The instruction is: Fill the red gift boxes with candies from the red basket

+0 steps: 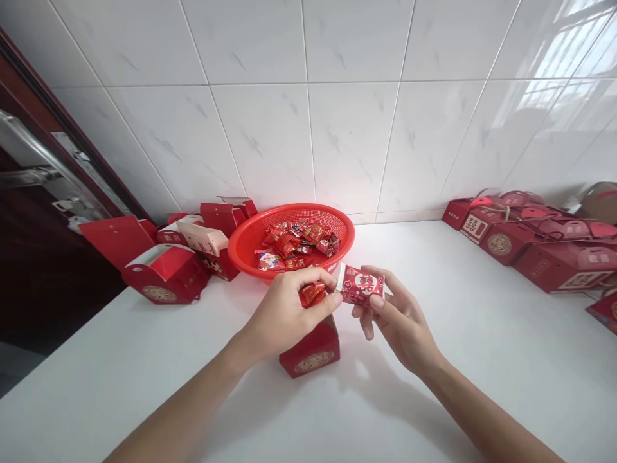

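Between my two hands is a red wrapped candy [362,285] with a white double-happiness circle on its face. My right hand [401,321] pinches its right end between thumb and fingers. The thumb and forefinger of my left hand [286,307] close on its white crimped left edge. Behind those left fingers shows an orange-red wrapped candy [313,294]; whether the hand holds it I cannot tell. Just below stands a small red gift box [315,347] with a gold round emblem, its top partly hidden by my left hand. A red plastic basket [240,252] behind holds several wrapped candies [289,244].
On the left, several open red boxes [166,273] stand near a dark door [38,257] with a metal handle. Several closed red boxes [554,263] with handles are grouped at the right. A white tiled wall [357,141] rises behind the white table [231,418].
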A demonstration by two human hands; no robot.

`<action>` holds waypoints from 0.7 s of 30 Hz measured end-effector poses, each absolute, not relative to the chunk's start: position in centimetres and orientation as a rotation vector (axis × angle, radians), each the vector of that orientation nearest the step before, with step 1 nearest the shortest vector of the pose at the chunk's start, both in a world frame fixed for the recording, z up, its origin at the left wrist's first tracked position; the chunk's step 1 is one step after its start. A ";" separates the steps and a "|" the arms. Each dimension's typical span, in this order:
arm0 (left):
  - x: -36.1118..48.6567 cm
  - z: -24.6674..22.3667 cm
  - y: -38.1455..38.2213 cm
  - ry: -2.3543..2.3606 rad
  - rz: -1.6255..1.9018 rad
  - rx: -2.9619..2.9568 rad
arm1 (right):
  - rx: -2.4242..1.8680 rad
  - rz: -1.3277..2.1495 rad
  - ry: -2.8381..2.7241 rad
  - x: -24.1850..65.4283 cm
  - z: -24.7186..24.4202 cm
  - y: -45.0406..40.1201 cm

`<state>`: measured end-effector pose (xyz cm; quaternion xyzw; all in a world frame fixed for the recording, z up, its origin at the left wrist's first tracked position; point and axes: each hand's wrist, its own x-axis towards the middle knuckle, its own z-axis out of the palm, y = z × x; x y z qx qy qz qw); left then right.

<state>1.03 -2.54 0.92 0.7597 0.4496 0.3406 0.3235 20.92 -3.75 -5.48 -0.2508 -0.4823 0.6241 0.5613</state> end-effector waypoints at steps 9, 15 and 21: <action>1.0 0.6 -2.6 1.093 0.941 1.955 | -0.644 1.452 -1.147 21.0 -5.8 -3.8; 1.0 0.9 -2.7 1.108 0.945 1.972 | -0.636 1.453 -1.164 21.2 -5.9 -3.9; 1.0 0.8 -2.7 1.130 0.936 1.920 | -0.639 1.425 -1.195 21.3 -6.1 -3.9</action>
